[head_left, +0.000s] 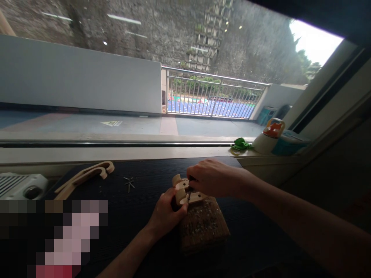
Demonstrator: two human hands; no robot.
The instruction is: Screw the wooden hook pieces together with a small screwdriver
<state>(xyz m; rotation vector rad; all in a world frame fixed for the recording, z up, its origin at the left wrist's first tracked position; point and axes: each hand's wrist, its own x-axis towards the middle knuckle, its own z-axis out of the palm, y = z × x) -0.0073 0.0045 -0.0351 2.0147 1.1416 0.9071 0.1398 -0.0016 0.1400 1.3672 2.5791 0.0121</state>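
On a brown block (pixel 205 227) with shiny bits stuck on its top sit two pale wooden pieces (pixel 193 197) with curved ends and dark round holes. My left hand (pixel 168 210) is closed around the curved end of the nearer piece, its thumb on the side by the block. From above, my right hand (pixel 208 177) pinches a small dark tool (pixel 190 186), whose thin tip points down at the nearer piece. The fingers hide most of this tool, so its kind is unclear. Several loose screws (pixel 129 184) lie on the dark table left of my hands.
Two long wooden pieces with hooked ends (pixel 87 175) lie at the table's left. A white slatted appliance (pixel 24 185) stands beyond them. On the window sill (pixel 139 153) are a green cloth (pixel 242 144), a white jug (pixel 265 143) and a teal container (pixel 290 144). The lower left corner is pixelated.
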